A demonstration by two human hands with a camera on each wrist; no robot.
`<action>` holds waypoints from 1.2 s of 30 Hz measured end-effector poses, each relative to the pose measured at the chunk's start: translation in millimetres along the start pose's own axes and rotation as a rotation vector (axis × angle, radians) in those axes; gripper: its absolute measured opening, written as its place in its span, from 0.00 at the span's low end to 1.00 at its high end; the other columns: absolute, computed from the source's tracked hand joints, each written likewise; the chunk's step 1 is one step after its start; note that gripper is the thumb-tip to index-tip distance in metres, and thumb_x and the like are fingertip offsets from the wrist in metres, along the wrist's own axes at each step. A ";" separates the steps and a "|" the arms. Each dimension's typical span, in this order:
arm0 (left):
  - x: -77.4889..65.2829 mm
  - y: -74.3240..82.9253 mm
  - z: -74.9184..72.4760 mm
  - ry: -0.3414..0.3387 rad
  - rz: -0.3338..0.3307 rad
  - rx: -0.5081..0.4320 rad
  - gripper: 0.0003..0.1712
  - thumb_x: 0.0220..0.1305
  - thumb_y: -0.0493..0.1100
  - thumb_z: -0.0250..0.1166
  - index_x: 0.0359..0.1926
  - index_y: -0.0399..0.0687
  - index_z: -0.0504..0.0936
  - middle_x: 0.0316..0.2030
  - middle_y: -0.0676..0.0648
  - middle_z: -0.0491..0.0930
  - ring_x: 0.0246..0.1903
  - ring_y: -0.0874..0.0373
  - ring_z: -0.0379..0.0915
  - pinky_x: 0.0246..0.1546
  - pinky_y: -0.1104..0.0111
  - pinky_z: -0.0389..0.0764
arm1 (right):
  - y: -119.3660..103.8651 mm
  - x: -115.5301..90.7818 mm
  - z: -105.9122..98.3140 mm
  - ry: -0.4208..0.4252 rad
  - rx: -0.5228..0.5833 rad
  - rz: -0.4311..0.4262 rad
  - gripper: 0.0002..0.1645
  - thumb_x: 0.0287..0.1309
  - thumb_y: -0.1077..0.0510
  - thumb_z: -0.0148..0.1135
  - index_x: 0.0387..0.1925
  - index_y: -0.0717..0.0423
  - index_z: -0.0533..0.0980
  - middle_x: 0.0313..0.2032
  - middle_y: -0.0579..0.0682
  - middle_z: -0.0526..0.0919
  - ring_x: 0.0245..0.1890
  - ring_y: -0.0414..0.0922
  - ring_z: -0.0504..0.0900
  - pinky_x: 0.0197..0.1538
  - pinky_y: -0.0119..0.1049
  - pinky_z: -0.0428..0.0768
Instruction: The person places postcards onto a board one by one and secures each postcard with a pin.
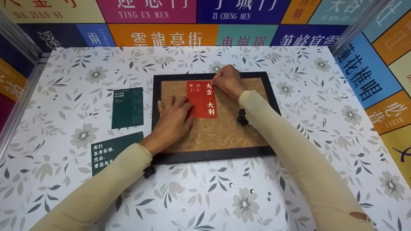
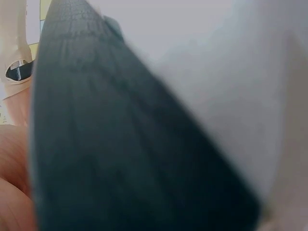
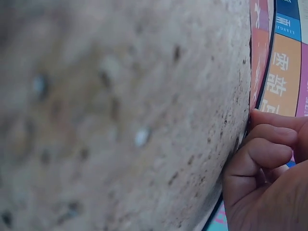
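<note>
A red card (image 1: pixel 201 110) with white Chinese characters lies on a black-framed cork board (image 1: pixel 231 138). My right hand (image 1: pixel 229 80) pinches at the card's upper right corner, its fingers curled. The right wrist view shows this hand (image 3: pixel 262 178) low against the cork, fingertips at the edge of the red card (image 3: pixel 259 53); whatever small thing may sit between them is hidden. My left hand (image 1: pixel 173 120) rests on the board's left part with fingers spread, their tips on the card's left edge. The dark frame (image 2: pixel 120 134) fills much of the left wrist view.
Left of the board, a dark green card (image 1: pixel 126 109) lies on the floral tabletop (image 1: pixel 205 211). Another green card (image 1: pixel 109 154) is partly under the left forearm. Small shiny bits (image 1: pixel 251 191) dot the near side. Colourful lettered panels (image 1: pixel 167 34) wall in the back and sides.
</note>
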State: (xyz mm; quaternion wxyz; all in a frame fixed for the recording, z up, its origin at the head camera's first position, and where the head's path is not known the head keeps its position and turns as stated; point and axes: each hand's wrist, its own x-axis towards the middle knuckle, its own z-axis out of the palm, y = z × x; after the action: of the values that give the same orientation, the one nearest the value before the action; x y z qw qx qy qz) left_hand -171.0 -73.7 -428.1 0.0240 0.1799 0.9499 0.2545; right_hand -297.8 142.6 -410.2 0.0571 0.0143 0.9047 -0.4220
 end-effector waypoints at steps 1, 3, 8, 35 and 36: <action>0.1 -0.1 -0.1 0.000 0.001 0.002 0.28 0.79 0.42 0.67 0.76 0.42 0.79 0.79 0.39 0.68 0.81 0.33 0.52 0.76 0.22 0.38 | -0.8 -0.9 0.0 0.003 -0.042 -0.026 0.10 0.62 0.68 0.65 0.25 0.63 0.84 0.31 0.49 0.87 0.35 0.43 0.79 0.38 0.32 0.75; 0.2 -0.4 -0.2 0.008 0.008 0.004 0.28 0.78 0.41 0.68 0.75 0.41 0.79 0.79 0.38 0.69 0.80 0.33 0.53 0.76 0.22 0.39 | -2.4 -2.0 0.9 0.005 -0.131 -0.055 0.11 0.65 0.66 0.63 0.26 0.61 0.83 0.33 0.50 0.88 0.34 0.44 0.80 0.38 0.34 0.76; -0.9 -0.4 -0.9 0.031 0.029 0.003 0.28 0.76 0.40 0.69 0.73 0.40 0.81 0.77 0.38 0.71 0.78 0.34 0.57 0.75 0.20 0.41 | -7.0 -3.6 4.0 -0.015 -0.333 -0.090 0.11 0.72 0.61 0.60 0.32 0.56 0.83 0.35 0.52 0.87 0.35 0.48 0.81 0.39 0.42 0.76; -0.1 -2.2 -1.8 -0.002 0.019 0.003 0.30 0.78 0.42 0.67 0.77 0.42 0.78 0.79 0.39 0.69 0.80 0.34 0.54 0.77 0.22 0.40 | 21.1 11.3 -20.4 -0.180 -0.393 -0.420 0.12 0.78 0.56 0.68 0.53 0.55 0.91 0.60 0.53 0.82 0.63 0.52 0.73 0.73 0.50 0.71; 0.1 -2.3 -1.9 -0.003 0.021 0.000 0.30 0.78 0.42 0.67 0.77 0.42 0.78 0.79 0.39 0.69 0.80 0.34 0.54 0.77 0.22 0.39 | 21.9 12.9 -21.1 -0.189 -0.366 -0.422 0.11 0.78 0.57 0.69 0.52 0.56 0.91 0.59 0.53 0.82 0.63 0.52 0.74 0.73 0.50 0.70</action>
State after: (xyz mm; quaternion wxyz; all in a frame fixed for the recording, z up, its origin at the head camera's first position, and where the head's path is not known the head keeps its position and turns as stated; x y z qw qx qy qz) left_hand -172.1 -76.4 -427.6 0.0227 0.1904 0.9478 0.2546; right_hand -310.9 172.5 -414.9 0.0535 -0.2241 0.9394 -0.2539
